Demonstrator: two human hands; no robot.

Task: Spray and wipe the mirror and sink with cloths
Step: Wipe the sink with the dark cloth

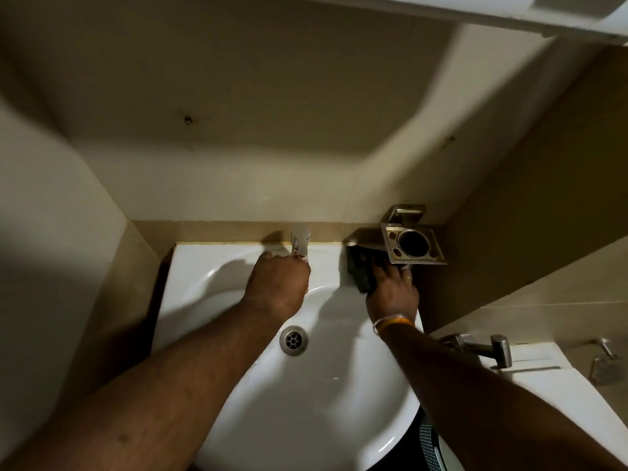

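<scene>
A white sink (319,396) fills the lower middle, with a metal drain (293,340) in its basin. My left hand (278,283) is curled around the base of the chrome tap (300,242) at the sink's back rim. My right hand (392,290) presses a dark cloth (361,271) onto the sink's back right corner, just under a wall-mounted metal holder (413,244). The mirror's lower edge (509,15) shows only as a pale strip at the top right.
A beige tiled wall (238,130) rises behind the sink. To the right stand a chrome hand-sprayer fitting (489,346) and a white toilet tank top (550,379). A side wall closes in on the left.
</scene>
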